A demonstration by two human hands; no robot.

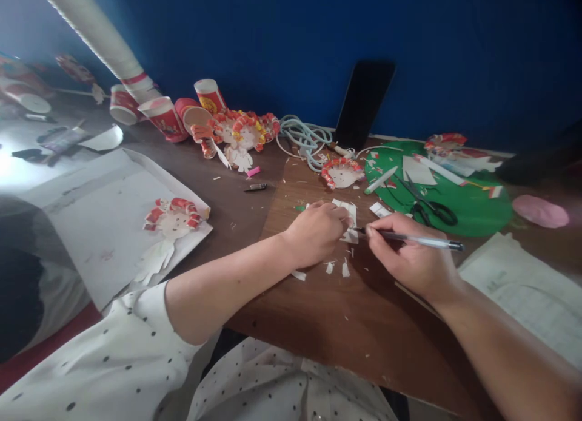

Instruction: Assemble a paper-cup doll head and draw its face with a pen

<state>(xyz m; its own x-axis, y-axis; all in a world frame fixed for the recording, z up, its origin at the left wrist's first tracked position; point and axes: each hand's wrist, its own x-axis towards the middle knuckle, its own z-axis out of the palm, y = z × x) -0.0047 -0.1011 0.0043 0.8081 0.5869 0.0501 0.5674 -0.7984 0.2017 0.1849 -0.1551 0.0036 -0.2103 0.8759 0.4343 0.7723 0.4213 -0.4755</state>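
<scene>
In my right hand (411, 257) is a pen (421, 239) with a clear barrel and dark cap end, gripped near its tip. The tip meets a small piece of white paper (348, 218) on the brown table. My left hand (321, 233) presses that paper from the left with curled fingers, which partly hide it. Small white paper cutouts (345, 267) and scraps lie just below the hands. Above them sits a paper face with red and white curled trim (343, 173).
A green round mat (482, 212) holds scissors (427, 204), a marker (381, 180) and scraps. A phone (365, 102) leans on the blue wall by a coiled cable (304, 136). Red paper cups (164, 119) stand back left; a white box lid (95, 227) lies left, white sheets (522, 287) right.
</scene>
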